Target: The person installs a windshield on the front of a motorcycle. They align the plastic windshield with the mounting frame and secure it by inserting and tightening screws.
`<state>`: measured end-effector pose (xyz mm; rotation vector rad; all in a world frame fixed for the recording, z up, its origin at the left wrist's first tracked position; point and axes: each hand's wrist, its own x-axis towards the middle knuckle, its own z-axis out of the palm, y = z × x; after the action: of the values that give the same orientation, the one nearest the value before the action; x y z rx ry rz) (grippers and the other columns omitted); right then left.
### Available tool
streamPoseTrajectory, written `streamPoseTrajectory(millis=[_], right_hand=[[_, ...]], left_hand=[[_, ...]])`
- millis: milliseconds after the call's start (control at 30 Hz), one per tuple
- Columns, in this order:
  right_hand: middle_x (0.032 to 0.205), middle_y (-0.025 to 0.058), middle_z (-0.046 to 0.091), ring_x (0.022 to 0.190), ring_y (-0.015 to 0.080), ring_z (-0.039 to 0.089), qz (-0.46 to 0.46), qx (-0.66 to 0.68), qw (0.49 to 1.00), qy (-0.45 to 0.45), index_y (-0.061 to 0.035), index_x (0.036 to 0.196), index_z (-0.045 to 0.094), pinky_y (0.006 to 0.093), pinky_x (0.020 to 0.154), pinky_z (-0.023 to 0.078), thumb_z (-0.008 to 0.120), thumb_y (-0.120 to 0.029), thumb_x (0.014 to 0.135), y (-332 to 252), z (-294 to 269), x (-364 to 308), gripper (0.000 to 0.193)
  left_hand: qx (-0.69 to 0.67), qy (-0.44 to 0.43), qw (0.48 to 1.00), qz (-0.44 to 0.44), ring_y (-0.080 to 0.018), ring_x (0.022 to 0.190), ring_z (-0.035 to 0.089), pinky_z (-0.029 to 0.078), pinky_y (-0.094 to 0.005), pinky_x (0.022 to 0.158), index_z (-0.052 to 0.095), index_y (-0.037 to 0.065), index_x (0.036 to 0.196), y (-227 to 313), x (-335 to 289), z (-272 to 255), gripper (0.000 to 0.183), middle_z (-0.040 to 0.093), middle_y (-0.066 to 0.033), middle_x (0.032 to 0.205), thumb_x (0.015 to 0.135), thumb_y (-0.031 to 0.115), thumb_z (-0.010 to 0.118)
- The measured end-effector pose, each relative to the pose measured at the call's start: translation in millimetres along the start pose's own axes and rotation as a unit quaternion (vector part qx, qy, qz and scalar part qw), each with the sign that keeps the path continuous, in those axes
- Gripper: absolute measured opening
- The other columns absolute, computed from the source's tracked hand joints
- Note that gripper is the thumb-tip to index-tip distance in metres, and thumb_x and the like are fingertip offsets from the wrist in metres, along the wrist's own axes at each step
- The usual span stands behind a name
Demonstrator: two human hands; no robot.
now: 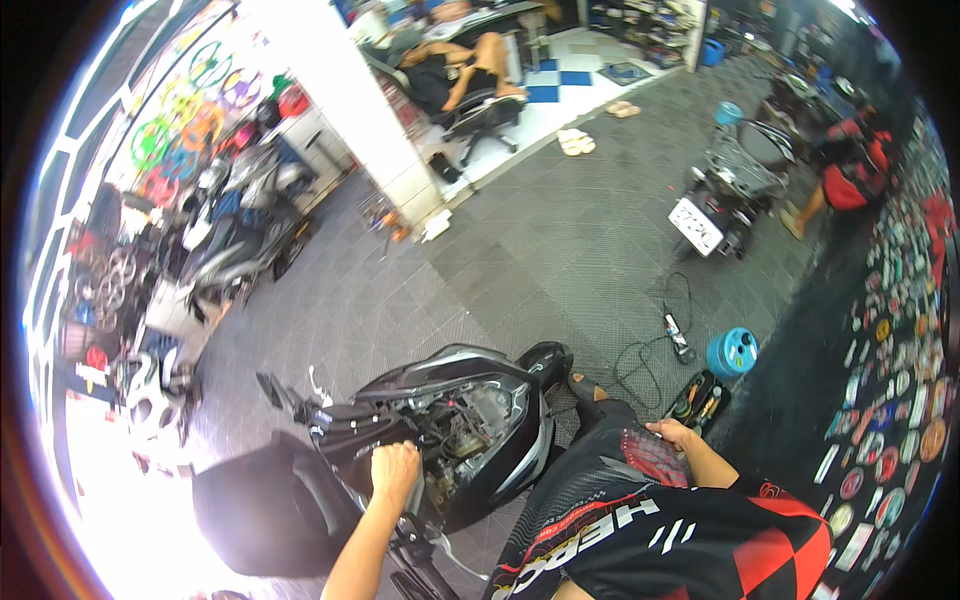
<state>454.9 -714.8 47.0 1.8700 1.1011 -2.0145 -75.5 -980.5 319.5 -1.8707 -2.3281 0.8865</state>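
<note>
A dark scooter [535, 425] stands in front of me with its seat area uncovered and the engine parts [470, 420] showing inside the body. My left hand [397, 468] is closed in a fist over the scooter's middle, between the handlebar [408, 545] and the uncovered engine bay. What it grips, if anything, is hidden. My right hand [674, 433] is beside my thigh at the right, its fingers curled together against the dark patterned cloth. Whatever may be in those fingers is too small to make out. A large dark panel [265, 505] is at the scooter's left end.
Right of me, a corded power tool [678, 338], a blue round canister [732, 352] and a tool tray [700, 398] lie on the floor. Another motorcycle [735, 180] has a person [860, 170] crouching by it. Parked scooters [245, 235] line the left; someone [455, 80] sits beyond a pillar [350, 100].
</note>
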Motion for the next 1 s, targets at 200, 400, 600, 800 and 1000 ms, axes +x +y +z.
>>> streamPoseTrajectory(millis=[200, 400, 600, 800, 1000], right_hand=[[0.063, 0.0011, 0.051, 0.053, 0.0128, 0.047, -0.053, 0.134, 0.985, -0.094, -0.0082, 0.092, 0.054, 0.0283, 0.049, 0.038, 0.066, -0.034, 0.094, -66.4, 3.1, 22.4, 0.029], [0.063, -0.003, 0.049, 0.051, 0.008, 0.043, -0.226, -0.063, 0.956, -0.174, -0.0059, 0.107, 0.064, 0.0239, 0.046, 0.033, 0.059, -0.029, 0.099, -202.7, 58.5, 2.9, 0.025], [0.074, 0.0026, 0.061, 0.057, 0.0126, 0.056, -0.372, -0.375, 0.76, -0.378, -0.0003, 0.112, 0.063, 0.0275, 0.057, 0.048, 0.059, -0.025, 0.097, -291.1, 258.9, -99.4, 0.029], [0.094, 0.014, 0.073, 0.08, 0.0213, 0.07, -0.608, -0.466, 0.531, -0.363, 0.0006, 0.116, 0.065, 0.0346, 0.079, 0.053, 0.063, -0.021, 0.093, -304.2, 403.6, -176.5, 0.032], [0.082, 0.0136, 0.072, 0.071, 0.0145, 0.066, -0.603, -0.517, 0.525, -0.306, -0.0009, 0.11, 0.07, 0.0317, 0.071, 0.054, 0.064, -0.018, 0.094, -274.8, 438.5, -203.8, 0.025]], left_hand=[[-0.24, 0.071, 0.949, -0.19, -0.0303, 0.07, 0.07, 0.054, -0.041, 0.06, 0.058, 0.005, 0.079, 13.1, -54.1, -61.7, 0.017, 0.065, -0.0122, 0.07, 0.089, 0.018, 0.06], [-0.753, 0.034, 0.583, -0.303, -0.0114, 0.061, 0.062, 0.051, -0.0272, 0.057, 0.068, -0.002, 0.104, 90.4, -79.9, -152.3, 0.018, 0.066, -0.0073, 0.073, 0.096, 0.012, 0.06], [-0.916, 0.159, 0.115, -0.35, -0.0095, 0.064, 0.061, 0.048, -0.0229, 0.056, 0.065, -0.002, 0.108, 232.2, -73.6, -84.4, 0.019, 0.064, -0.0037, 0.079, 0.1, 0.012, 0.055], [-0.908, 0.305, -0.155, -0.244, -0.014, 0.069, 0.058, 0.045, -0.0264, 0.061, 0.059, 0.002, 0.086, 227.2, -41.8, -45.6, 0.008, 0.061, -0.0074, 0.086, 0.09, 0.002, 0.052], [-0.905, 0.319, -0.18, -0.216, -0.0083, 0.057, 0.039, 0.032, -0.024, 0.052, 0.053, 0.005, 0.083, 186.9, -58.1, -16.0, 0.009, 0.043, 0.0012, 0.069, 0.083, 0.013, 0.05]])
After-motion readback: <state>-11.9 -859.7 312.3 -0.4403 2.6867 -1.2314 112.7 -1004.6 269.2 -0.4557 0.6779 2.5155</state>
